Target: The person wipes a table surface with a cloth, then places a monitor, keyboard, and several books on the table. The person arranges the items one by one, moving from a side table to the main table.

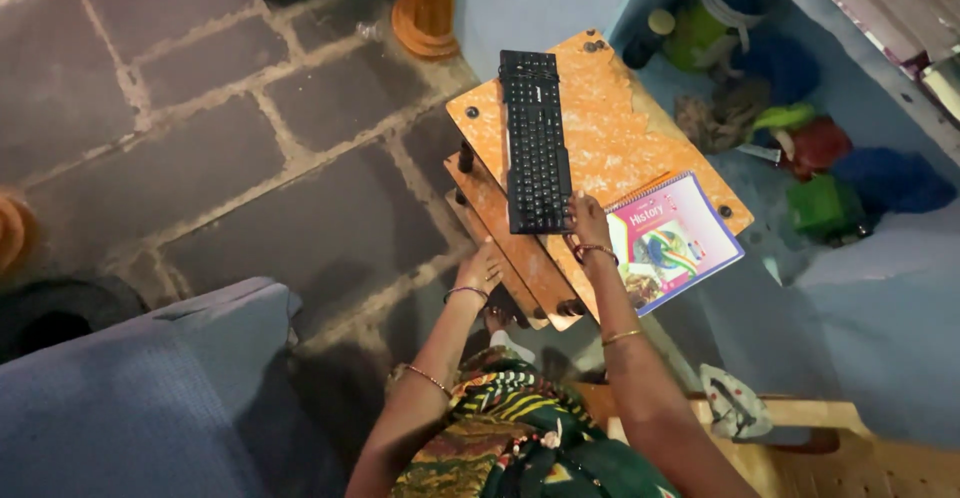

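Observation:
A black keyboard (535, 143) lies lengthwise on a small orange-patterned desk top (620, 128). My right hand (587, 220) rests at the keyboard's near end, fingers touching its edge. Below and to the left, my left hand (482, 270) touches the edge of the desk's lower sliding shelf (495, 208), fingers spread. A colourful spiral-bound book (670, 238) sits on the desk's near right corner, just right of my right hand. Bangles circle both wrists.
A stone-tiled floor (220, 128) spreads to the left, with a wooden post base (425, 13) at the top. A blue-grey cushioned seat (130, 398) fills the lower left. Right of the desk, a blue ledge holds containers, cloths and toys (790, 128). A wooden chair (800, 438) is at lower right.

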